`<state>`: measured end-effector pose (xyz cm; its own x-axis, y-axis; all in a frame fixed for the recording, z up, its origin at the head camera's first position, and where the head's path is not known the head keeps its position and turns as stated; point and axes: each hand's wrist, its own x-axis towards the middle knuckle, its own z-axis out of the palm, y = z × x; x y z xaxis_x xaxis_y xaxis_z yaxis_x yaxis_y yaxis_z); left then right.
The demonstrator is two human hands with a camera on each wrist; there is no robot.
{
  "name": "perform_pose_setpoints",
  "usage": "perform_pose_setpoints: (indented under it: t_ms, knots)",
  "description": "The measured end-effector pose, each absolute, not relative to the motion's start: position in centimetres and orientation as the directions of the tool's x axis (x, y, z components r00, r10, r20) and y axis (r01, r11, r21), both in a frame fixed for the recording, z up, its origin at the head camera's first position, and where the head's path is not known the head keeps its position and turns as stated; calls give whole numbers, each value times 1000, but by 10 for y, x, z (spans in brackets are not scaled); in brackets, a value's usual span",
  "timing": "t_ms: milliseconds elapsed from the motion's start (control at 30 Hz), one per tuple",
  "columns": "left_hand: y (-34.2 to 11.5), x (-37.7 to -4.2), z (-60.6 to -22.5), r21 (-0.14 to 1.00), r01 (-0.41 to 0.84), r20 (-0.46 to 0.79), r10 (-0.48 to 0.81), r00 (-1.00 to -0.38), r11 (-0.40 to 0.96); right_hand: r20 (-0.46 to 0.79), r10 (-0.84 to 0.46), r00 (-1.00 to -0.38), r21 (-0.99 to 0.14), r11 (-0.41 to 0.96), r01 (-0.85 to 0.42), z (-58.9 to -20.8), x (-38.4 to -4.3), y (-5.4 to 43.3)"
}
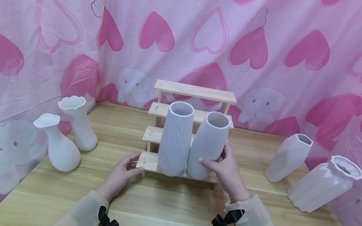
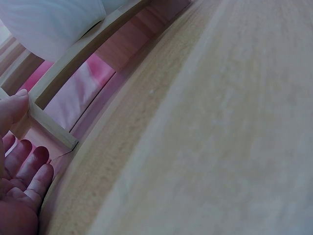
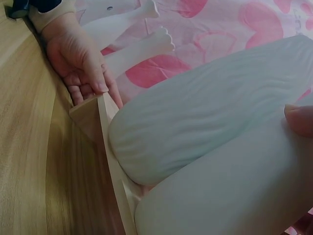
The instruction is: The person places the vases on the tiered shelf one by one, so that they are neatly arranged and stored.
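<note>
Right hand (image 1: 225,168) grip curled round smooth vase (image 1: 208,146) | left hand (image 1: 123,171) steadies rack (image 1: 152,162) corner | vase looks rigid, slippery, breakable; hold mid-body.

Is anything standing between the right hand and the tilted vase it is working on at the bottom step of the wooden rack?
Nothing visible does. The right hand already grips the tilted vase directly. The ribbed vase stands touching it on its far side, on the rack's bottom step, whose left end the left hand holds.
</note>
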<state>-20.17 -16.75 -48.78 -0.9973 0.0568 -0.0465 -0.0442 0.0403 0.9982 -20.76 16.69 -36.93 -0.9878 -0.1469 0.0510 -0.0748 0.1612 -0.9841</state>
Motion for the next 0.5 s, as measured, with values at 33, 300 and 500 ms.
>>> perform_pose_setpoints:
  t_ms: [33,300,500]
  knots:
    - [-167,-202,-488,998,-44,-46,57,-997,40,48,-150,-987,-984,160,-73,-369,-208,167]
    - [-167,-202,-487,998,-36,-39,55,-998,47,49,-158,-986,-983,168,-76,-369,-208,167]
    - [-167,-201,-487,998,-39,-42,56,-998,44,66,-175,-982,-983,157,-94,-371,-208,168]
